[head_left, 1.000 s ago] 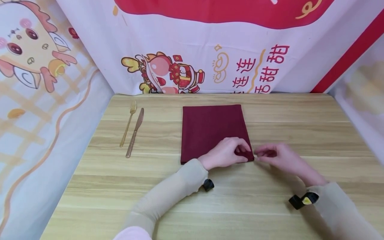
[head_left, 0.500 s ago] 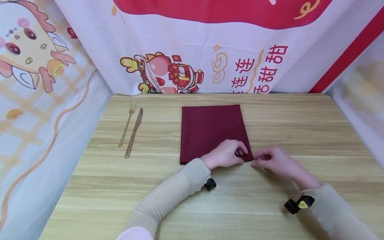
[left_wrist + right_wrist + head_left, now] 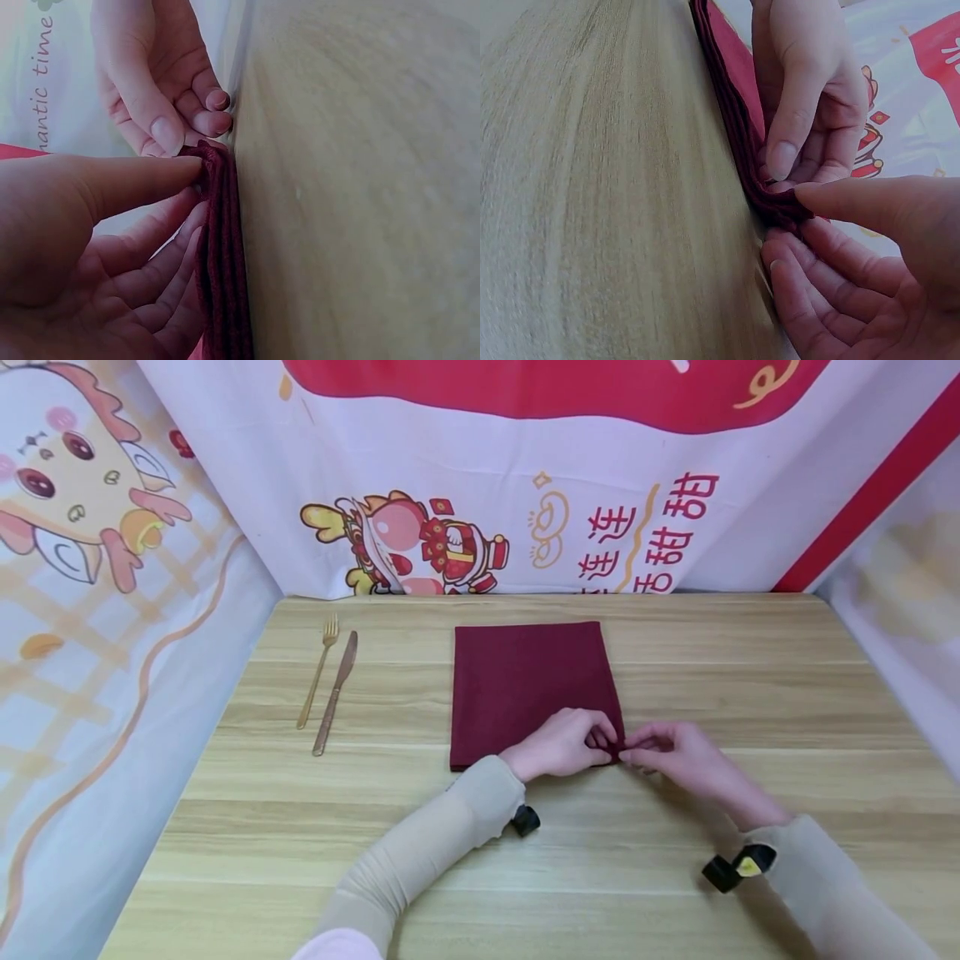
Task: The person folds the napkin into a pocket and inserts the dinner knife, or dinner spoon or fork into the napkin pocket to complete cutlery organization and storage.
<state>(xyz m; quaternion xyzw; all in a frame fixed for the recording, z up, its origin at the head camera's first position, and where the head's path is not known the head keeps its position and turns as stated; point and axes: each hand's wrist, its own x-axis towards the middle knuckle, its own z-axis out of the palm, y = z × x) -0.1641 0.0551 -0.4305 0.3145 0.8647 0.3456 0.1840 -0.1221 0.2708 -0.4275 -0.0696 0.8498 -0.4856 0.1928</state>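
Observation:
A folded dark-red cloth napkin (image 3: pixel 528 681) lies on the table in the head view, its near-right corner bent upward. My right hand (image 3: pixel 686 756) pinches that corner between thumb and fingers; in the right wrist view the raised corner (image 3: pixel 784 206) sits between them. My left hand (image 3: pixel 558 743) rests on the napkin just beside it. In the left wrist view its thumb (image 3: pixel 150 180) touches the cloth by the bend, and the other fingers lie extended on the top surface. Stacked layers (image 3: pixel 223 262) show along the near edge. Exactly how the left fingertips meet the cloth is partly hidden.
A gold fork (image 3: pixel 318 672) and a copper-coloured knife (image 3: pixel 336 693) lie side by side at the table's left. The wood-grain table (image 3: pixel 600 877) ends at the back against a printed hanging cloth (image 3: pixel 465 452). More printed cloth (image 3: pixel 172 610) borders the left side.
My right hand has moved slightly left onto the napkin's corner, and that corner is now bent up and pinched. The left hand has stayed nearly in place on the cloth.

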